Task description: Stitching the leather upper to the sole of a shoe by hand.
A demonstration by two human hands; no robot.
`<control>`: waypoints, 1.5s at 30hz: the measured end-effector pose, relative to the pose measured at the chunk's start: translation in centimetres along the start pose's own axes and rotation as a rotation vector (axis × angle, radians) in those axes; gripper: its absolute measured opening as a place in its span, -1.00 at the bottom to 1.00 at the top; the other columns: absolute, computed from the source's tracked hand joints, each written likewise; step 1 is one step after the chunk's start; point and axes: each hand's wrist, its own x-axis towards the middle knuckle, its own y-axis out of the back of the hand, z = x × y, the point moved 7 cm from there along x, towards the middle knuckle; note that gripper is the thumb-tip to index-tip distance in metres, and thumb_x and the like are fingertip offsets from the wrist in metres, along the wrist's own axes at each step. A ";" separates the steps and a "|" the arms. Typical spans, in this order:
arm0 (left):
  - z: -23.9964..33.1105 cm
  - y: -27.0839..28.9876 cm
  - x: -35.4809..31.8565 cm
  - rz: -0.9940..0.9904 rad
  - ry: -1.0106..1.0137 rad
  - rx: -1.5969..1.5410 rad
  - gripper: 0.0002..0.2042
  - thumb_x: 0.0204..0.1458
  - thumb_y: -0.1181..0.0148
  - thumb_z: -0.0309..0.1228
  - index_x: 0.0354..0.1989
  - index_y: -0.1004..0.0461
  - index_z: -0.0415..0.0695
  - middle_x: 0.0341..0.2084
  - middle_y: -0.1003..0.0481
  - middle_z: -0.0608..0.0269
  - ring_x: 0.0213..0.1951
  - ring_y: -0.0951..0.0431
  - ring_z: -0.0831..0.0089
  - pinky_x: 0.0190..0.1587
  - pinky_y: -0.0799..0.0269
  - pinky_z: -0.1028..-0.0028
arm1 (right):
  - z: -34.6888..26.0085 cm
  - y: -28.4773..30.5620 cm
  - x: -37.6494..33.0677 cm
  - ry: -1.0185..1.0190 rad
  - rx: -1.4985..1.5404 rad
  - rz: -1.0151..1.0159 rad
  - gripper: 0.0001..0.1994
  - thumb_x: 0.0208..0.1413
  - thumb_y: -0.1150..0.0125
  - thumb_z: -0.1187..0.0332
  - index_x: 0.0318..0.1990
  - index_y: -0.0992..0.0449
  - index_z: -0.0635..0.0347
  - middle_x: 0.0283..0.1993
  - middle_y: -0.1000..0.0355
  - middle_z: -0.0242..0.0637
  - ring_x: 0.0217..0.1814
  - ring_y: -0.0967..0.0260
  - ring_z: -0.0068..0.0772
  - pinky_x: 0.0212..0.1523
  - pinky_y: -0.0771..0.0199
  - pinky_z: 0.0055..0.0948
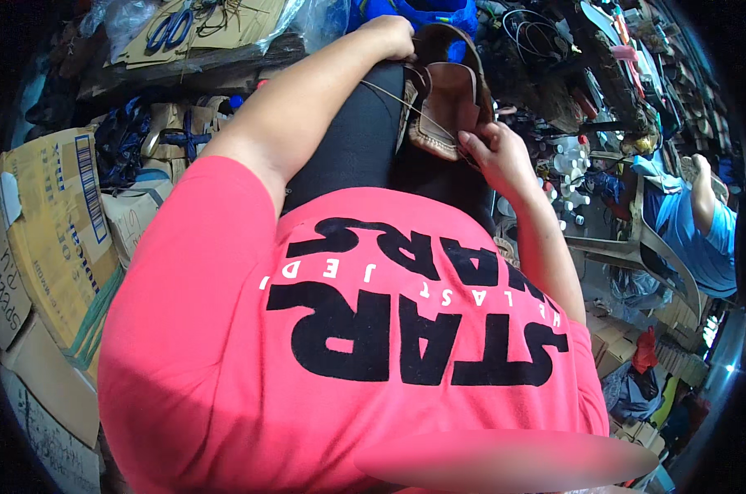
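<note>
Probably stitching brown leather moccasin-style shoe (443, 107) at 1 o'clock, with right hand (498, 155) half-curled at its 5 o'clock by thin tan thread (389, 92), left hand (388, 38) curled at 11; can't tell either grip's hold; next, likely draw thread snug.

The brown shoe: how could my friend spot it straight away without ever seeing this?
Find the big pink shirt, then look just above it to the dark trousers. The brown shoe is between the left hand and the right hand. Unlike the bright blue bundle above, it's light brown, with a ridged lower edge and a thin thread crossing it.
</note>
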 end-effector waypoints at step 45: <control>10.0 -1.9 -6.8 -0.473 -0.685 -0.592 -0.80 -0.11 -0.28 -0.44 -0.26 -0.63 -0.05 -0.28 -0.41 0.24 -0.16 -0.42 0.36 -0.04 -0.31 0.45 | 0.0 2.5 -1.7 0.065 0.167 -0.050 -0.83 0.01 -0.22 0.48 -0.21 -0.60 0.18 -0.42 -0.34 -0.27 -0.42 -0.36 -0.41 -0.38 -0.34 -0.48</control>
